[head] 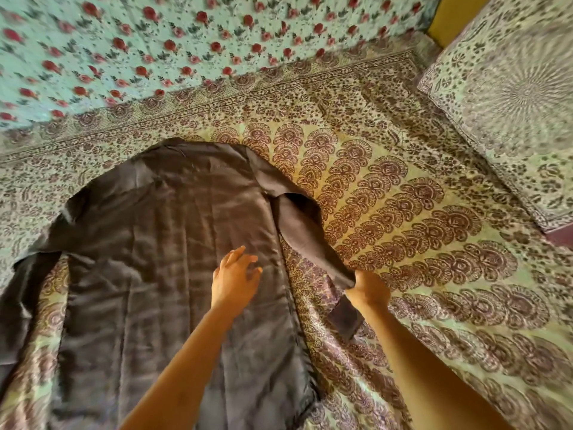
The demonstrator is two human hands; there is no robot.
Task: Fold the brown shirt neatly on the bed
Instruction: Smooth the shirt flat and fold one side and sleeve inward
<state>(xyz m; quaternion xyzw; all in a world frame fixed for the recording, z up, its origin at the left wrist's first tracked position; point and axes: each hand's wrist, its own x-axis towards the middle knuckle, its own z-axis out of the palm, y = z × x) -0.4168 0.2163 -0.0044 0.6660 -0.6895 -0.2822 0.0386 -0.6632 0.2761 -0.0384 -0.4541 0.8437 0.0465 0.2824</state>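
The brown shirt (161,243) lies spread flat on the bed (434,259), collar end away from me, its body running down toward the lower edge of the view. Its left sleeve trails off at the far left. My right hand (367,290) is shut on the right sleeve (305,234) near the cuff, lifting it slightly off the sheet; the cuff end hangs below my fist. My left hand (237,280) hovers over the shirt's right side with fingers spread, holding nothing.
The bed is covered by a yellow sheet with a maroon fan print. A light green sheet with red roses (155,48) lies across the far side. A patterned pillow (511,97) sits at the upper right.
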